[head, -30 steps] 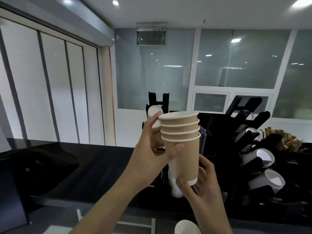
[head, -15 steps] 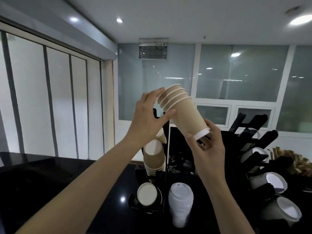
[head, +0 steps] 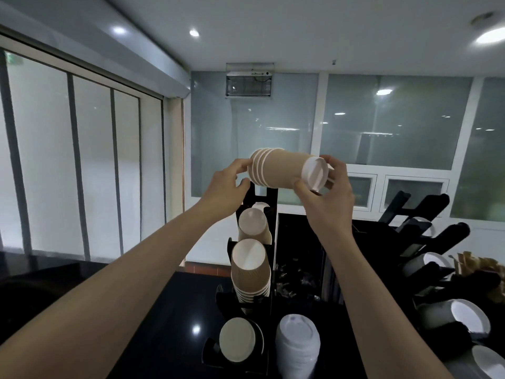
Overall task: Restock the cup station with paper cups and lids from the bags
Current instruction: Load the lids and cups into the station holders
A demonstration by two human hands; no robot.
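Observation:
A nested stack of brown paper cups (head: 281, 170) lies almost horizontal in the air, rims to the left, white bottom to the right. My left hand (head: 228, 187) holds its rim end with the fingertips. My right hand (head: 326, 192) grips the bottom end, thumb under it and fingers curled behind. The stack hovers just above the top of the black cup rack (head: 261, 196). Below it the rack holds two stacks of brown cups (head: 251, 272) tilted bottom up. A stack of white lids (head: 297, 340) stands at the rack's foot.
The rack stands on a glossy black counter (head: 177, 310). A round cup bottom (head: 237, 339) sits in the lowest slot. To the right, a second black rack (head: 426, 214) holds grey cups (head: 453, 321), with brown stirrers or packets (head: 481, 266) behind. Glass partitions lie beyond.
The cup stack has been turned from upright to nearly horizontal and lifted to the top of the rack. My view has tipped down onto the counter and racks.

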